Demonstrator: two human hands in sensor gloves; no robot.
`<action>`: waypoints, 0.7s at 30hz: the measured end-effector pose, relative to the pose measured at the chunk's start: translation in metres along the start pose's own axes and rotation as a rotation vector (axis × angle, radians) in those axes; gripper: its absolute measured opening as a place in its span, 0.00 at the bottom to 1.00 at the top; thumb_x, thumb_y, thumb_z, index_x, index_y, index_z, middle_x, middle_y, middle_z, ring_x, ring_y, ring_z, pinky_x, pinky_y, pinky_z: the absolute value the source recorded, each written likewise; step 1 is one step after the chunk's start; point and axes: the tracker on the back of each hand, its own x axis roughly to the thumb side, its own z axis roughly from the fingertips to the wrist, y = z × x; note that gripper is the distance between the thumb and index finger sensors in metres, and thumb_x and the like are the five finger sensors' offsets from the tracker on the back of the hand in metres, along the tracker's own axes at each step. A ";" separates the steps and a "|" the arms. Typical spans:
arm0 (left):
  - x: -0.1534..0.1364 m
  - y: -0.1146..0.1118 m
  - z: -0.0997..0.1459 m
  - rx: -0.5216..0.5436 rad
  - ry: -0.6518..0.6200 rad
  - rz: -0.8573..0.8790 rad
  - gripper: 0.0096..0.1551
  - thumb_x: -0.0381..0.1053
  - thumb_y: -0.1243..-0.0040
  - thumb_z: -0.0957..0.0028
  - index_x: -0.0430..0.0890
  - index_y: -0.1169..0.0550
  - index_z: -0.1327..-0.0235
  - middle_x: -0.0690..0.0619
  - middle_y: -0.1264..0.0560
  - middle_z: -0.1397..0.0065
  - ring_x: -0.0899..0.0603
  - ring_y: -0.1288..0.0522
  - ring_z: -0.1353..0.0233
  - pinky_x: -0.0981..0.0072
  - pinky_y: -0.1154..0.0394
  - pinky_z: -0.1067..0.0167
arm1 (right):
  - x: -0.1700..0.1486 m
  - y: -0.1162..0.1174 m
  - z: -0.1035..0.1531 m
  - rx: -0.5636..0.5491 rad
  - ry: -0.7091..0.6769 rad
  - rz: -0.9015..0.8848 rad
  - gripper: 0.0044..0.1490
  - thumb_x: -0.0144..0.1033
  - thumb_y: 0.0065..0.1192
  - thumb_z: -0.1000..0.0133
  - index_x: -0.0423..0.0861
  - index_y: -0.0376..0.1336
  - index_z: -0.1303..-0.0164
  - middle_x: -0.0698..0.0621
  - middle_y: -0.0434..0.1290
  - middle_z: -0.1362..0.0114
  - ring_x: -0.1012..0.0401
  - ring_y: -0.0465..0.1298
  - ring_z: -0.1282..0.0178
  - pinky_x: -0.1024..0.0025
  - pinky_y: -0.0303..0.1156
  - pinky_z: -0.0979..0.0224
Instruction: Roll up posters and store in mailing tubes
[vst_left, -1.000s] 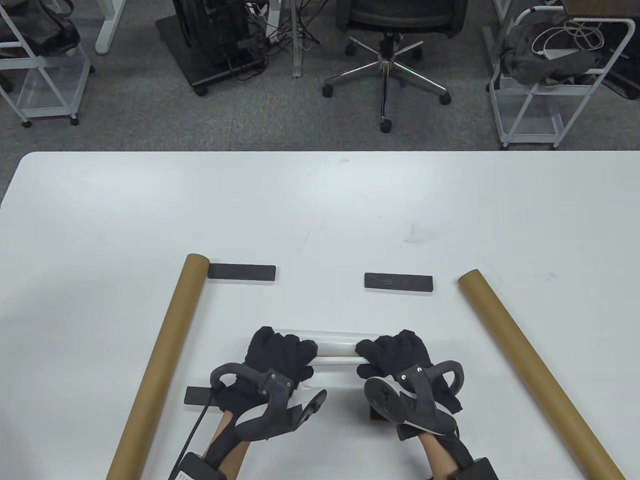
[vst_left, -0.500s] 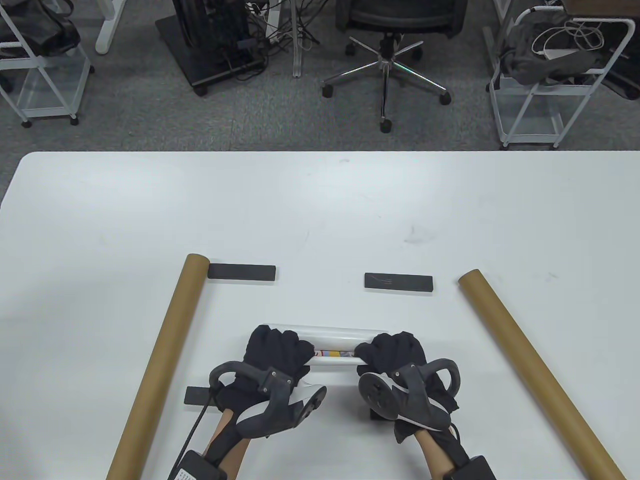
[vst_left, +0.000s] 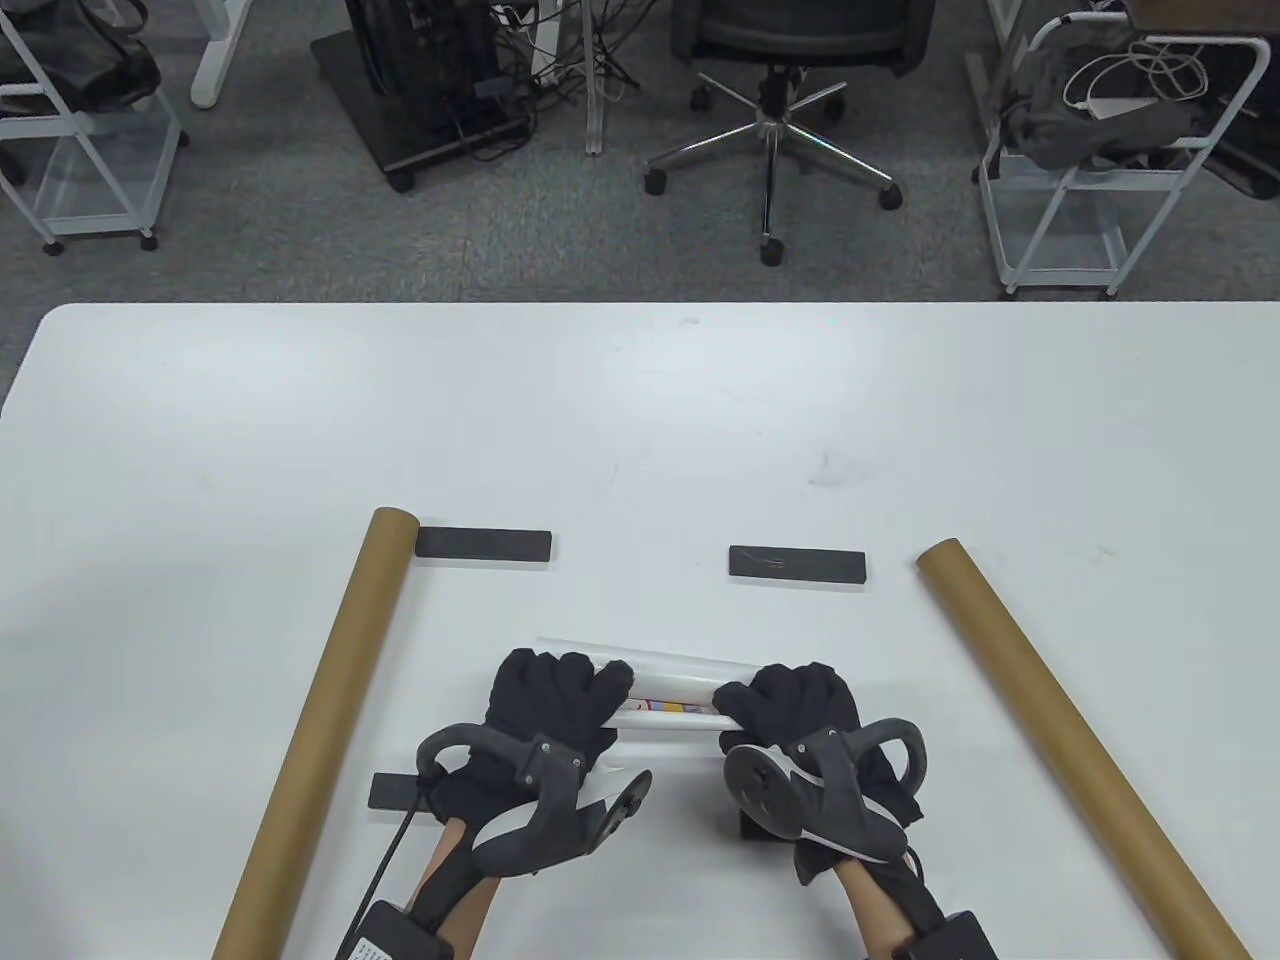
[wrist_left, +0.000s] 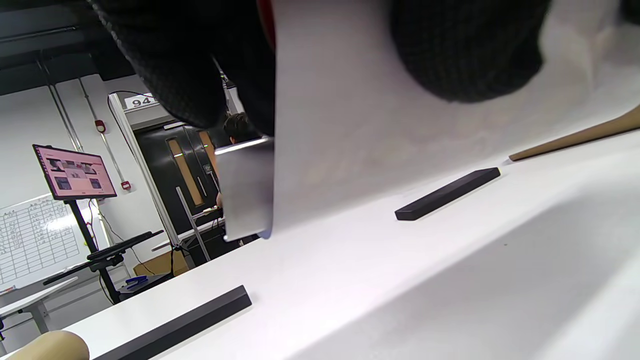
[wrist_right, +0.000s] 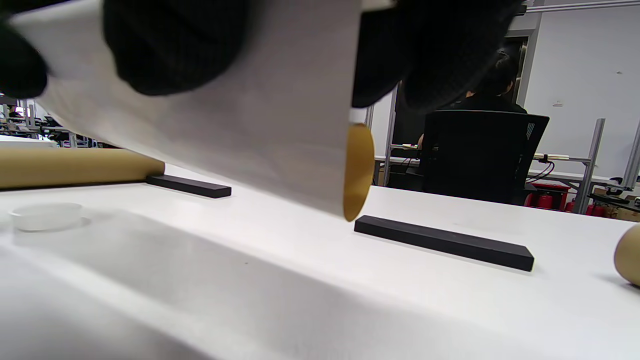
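Two gloved hands roll a poster near the front of the table.

Table view: the left hand (vst_left: 553, 700) and right hand (vst_left: 795, 703) curl their fingers tight around the rolled poster (vst_left: 665, 692), which lies between them, a little crooked. A brown tube (vst_left: 325, 710) lies on the left and another tube (vst_left: 1060, 720) on the right, both well apart from the roll. Black bars (vst_left: 483, 545) lie on the white table (vst_left: 640, 420). Left wrist view: black fingers (wrist_left: 465, 50) press on the white paper (wrist_left: 340, 125), held above the table. Right wrist view: fingers (wrist_right: 170, 45) clamp the paper roll (wrist_right: 250, 125). I think the rolling is almost done. Next, the roll should be made tight and even, then slid into a tube's open end.
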 end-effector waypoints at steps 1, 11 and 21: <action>0.000 0.000 0.000 -0.002 -0.001 0.000 0.36 0.63 0.41 0.56 0.63 0.29 0.30 0.65 0.23 0.41 0.55 0.18 0.41 0.51 0.23 0.26 | 0.000 0.000 0.000 0.002 0.001 -0.001 0.31 0.47 0.61 0.53 0.51 0.67 0.39 0.53 0.75 0.44 0.53 0.78 0.48 0.41 0.70 0.27; -0.003 0.000 -0.001 -0.005 0.011 0.013 0.31 0.63 0.44 0.55 0.61 0.28 0.35 0.66 0.18 0.37 0.55 0.13 0.41 0.53 0.22 0.27 | -0.003 0.002 -0.001 0.032 0.014 -0.018 0.32 0.46 0.56 0.50 0.51 0.66 0.35 0.55 0.78 0.41 0.54 0.81 0.45 0.43 0.71 0.27; 0.000 -0.002 -0.001 -0.029 -0.015 0.007 0.21 0.62 0.42 0.54 0.66 0.25 0.46 0.66 0.20 0.46 0.55 0.18 0.48 0.50 0.24 0.26 | -0.002 0.001 -0.001 0.030 0.008 -0.011 0.29 0.46 0.60 0.51 0.53 0.66 0.39 0.55 0.76 0.45 0.54 0.78 0.50 0.42 0.70 0.27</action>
